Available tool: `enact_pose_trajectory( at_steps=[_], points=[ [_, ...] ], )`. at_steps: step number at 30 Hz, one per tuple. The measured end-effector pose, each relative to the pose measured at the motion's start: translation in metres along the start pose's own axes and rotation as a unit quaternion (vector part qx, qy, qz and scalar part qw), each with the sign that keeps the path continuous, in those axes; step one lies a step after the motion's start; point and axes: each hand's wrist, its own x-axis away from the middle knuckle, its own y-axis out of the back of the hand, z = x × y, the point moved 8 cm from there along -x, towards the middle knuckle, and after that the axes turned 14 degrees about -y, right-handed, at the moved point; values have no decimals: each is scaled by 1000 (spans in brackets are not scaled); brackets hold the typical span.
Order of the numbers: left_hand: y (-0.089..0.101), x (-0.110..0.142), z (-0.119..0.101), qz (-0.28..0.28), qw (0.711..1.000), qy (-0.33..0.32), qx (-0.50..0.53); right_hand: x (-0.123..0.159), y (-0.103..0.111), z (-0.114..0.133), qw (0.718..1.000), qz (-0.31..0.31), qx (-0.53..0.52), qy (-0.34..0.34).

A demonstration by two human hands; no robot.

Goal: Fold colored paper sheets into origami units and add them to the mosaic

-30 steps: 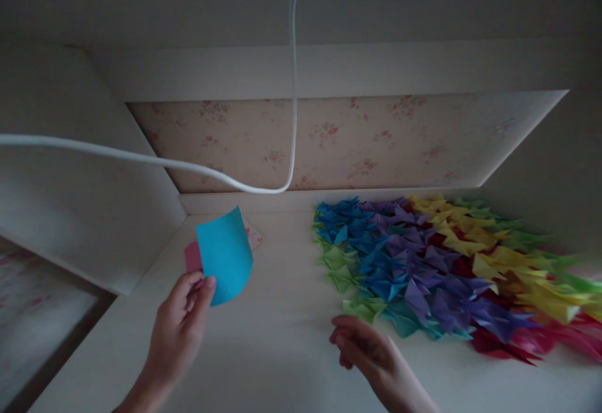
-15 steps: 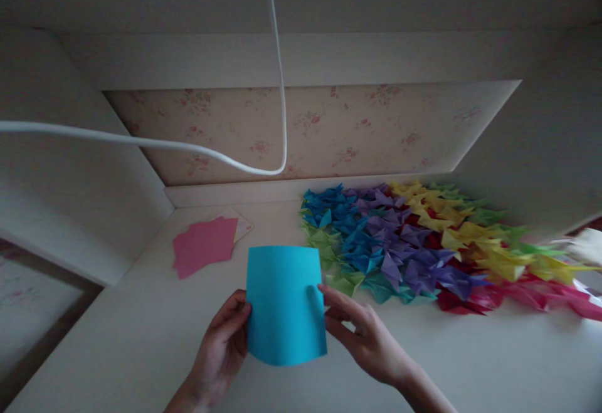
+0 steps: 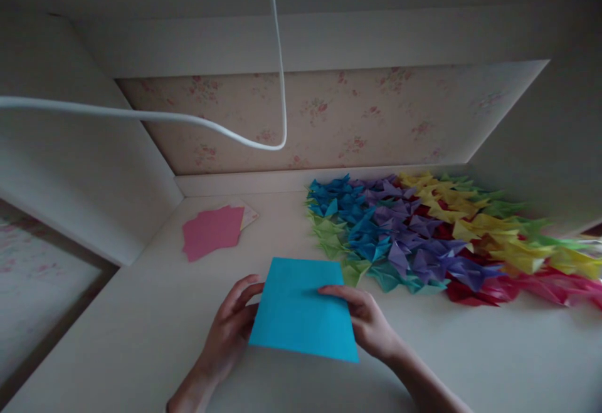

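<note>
A square sheet of blue paper (image 3: 303, 309) lies nearly flat just above the pale desk (image 3: 141, 313), held between both hands. My left hand (image 3: 230, 331) grips its left edge, fingers curled under and the thumb at the rim. My right hand (image 3: 367, 322) holds the right edge, with the forefinger stretched across the top of the sheet. Behind the sheet to the right spreads a heap of folded paper shapes (image 3: 423, 231) in blue, purple, green, yellow and red.
A small stack of pink paper sheets (image 3: 211, 231) lies at the back left of the desk. A white cable (image 3: 277, 74) hangs in a loop before the flowered back wall (image 3: 329, 112). Side panels enclose the desk on both sides.
The blue sheet went from my left hand alone at the left to the middle, where my right hand joined it. It has since tipped from upright to nearly flat and lower.
</note>
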Motion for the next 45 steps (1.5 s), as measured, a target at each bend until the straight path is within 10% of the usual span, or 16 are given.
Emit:
enact_pose_trajectory(
  at_steps=[6, 21, 33, 45],
  points=[
    [-18, 1, 7, 104, 991, -2, -85, -3, 1, -18, 995, 28, -56, -71],
    [-26, -5, -6, 127, 983, -68, -117, -4, 10, -5, 999, 22, 42, -14],
    [-38, 4, -16, 165, 961, -86, -203, -2, 28, 2, 996, -94, 2, -5],
    [-18, 5, -13, 38, 972, -90, -215, -6, 8, -4, 996, -78, -35, -7]
  ],
)
